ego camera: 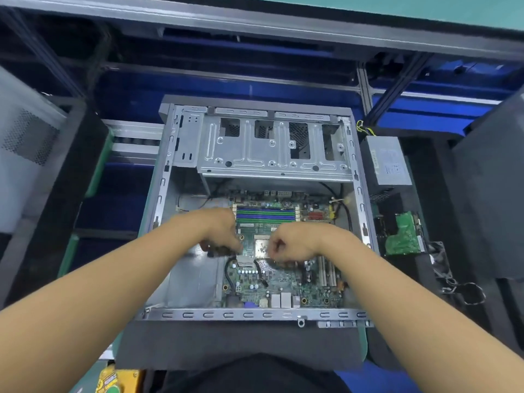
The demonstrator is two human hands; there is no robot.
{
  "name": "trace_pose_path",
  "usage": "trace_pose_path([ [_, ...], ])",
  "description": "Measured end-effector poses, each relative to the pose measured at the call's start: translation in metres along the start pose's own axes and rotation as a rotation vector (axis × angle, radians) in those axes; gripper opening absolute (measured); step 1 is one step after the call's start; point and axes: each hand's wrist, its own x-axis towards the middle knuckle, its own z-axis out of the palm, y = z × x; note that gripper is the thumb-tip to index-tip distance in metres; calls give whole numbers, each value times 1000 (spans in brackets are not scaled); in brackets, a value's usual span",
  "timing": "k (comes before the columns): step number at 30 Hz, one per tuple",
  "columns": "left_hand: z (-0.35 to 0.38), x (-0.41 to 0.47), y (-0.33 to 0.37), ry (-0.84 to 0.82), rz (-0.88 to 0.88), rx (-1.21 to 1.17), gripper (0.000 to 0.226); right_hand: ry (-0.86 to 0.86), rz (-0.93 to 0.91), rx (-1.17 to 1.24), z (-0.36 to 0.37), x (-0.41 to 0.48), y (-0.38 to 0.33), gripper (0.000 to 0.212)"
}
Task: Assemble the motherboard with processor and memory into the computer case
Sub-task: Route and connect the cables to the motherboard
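Observation:
The grey computer case [314, 314] lies open on its side in front of me. The green motherboard [286, 282] sits inside on the case floor. Its silver processor [261, 246] shows in the socket between my hands, and blue and green memory slots [265, 214] run across the board's far part. My left hand [218, 232] grips a dark part at the board's left edge beside the socket, fingers curled. My right hand [296, 243] has its fingers curled down onto the board just right of the socket. What they pinch is hidden.
A metal drive cage [272, 148] fills the far half of the case. A grey power supply [387, 161] and a green circuit board [404, 235] lie to the right of the case, with a small fan [442, 260] and loose wires. Another case panel [25, 143] stands at the left.

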Motion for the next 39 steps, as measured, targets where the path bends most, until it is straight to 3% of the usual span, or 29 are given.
trace_pose_path([
  [2,11,-1,2,-80,3,-56,22,-83,16,-9,9,10,-5,17],
  [6,30,2,3,-5,12,-73,12,-147,33,-8,28,22,-10,26],
  [10,27,0,-8,-75,78,-252,19,-9,-24,-138,40,27,-12,18],
  [13,21,-5,-14,-149,149,-339,23,-36,-84,-41,38,24,-8,14],
  [21,19,-9,-12,-109,230,-175,16,-54,-152,69,49,21,-17,22],
  [24,20,-9,-10,-59,262,-91,14,-41,-145,89,53,22,-15,12],
  [28,21,-8,-13,-45,286,-42,13,-6,-141,141,63,27,-15,20],
  [39,21,-12,-14,47,373,18,19,77,-132,306,76,29,-14,8],
])
